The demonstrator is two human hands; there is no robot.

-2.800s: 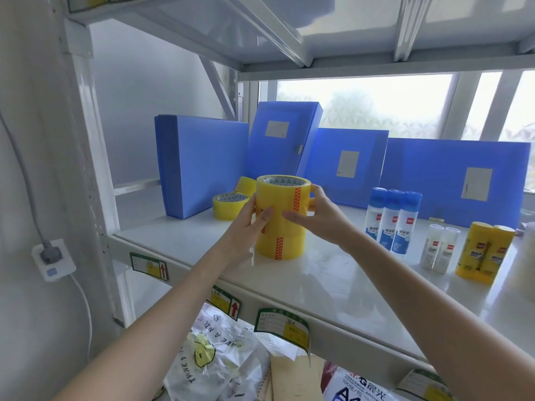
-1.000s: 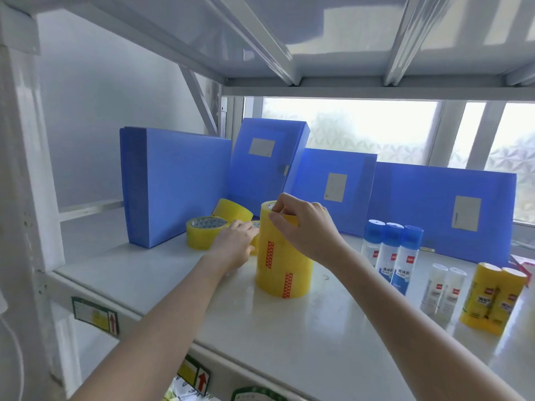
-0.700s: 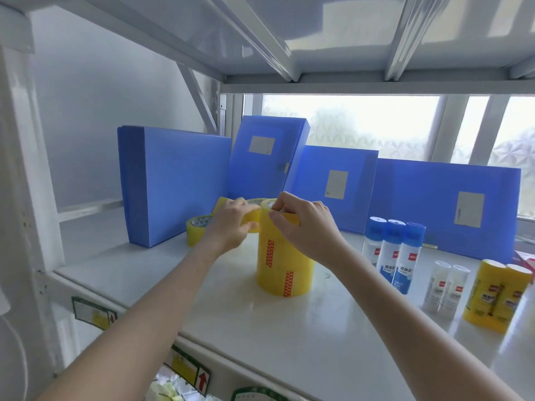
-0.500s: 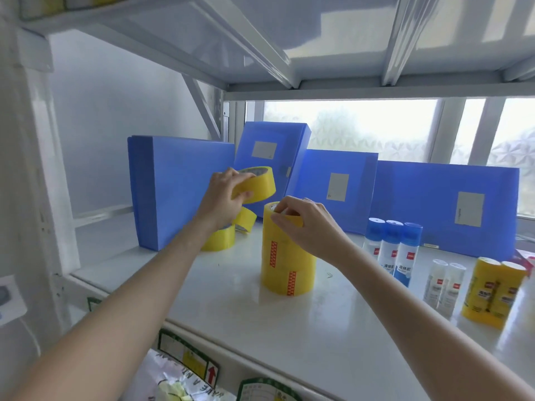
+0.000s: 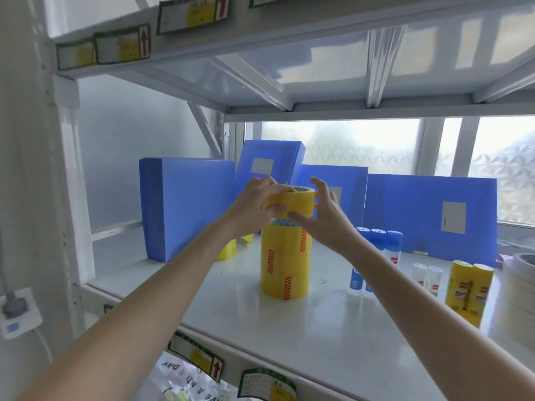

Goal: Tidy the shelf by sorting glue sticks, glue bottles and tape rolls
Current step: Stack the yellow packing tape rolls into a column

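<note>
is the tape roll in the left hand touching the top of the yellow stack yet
Apart. The head view shows the tape roll held above the stack, whose pale top rim shows beneath it.

Two bare forearms lead to a left hand (image 5: 254,205) and a right hand (image 5: 324,218), both with no sleeve, glove, watch, bracelet or ring showing, and with short, plain, unpainted fingernails on slender fingers.

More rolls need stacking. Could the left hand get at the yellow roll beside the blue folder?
Probably not yet: the left hand grips a tape roll above the stack. Once freed, the yellow roll lies close below its forearm.
</note>
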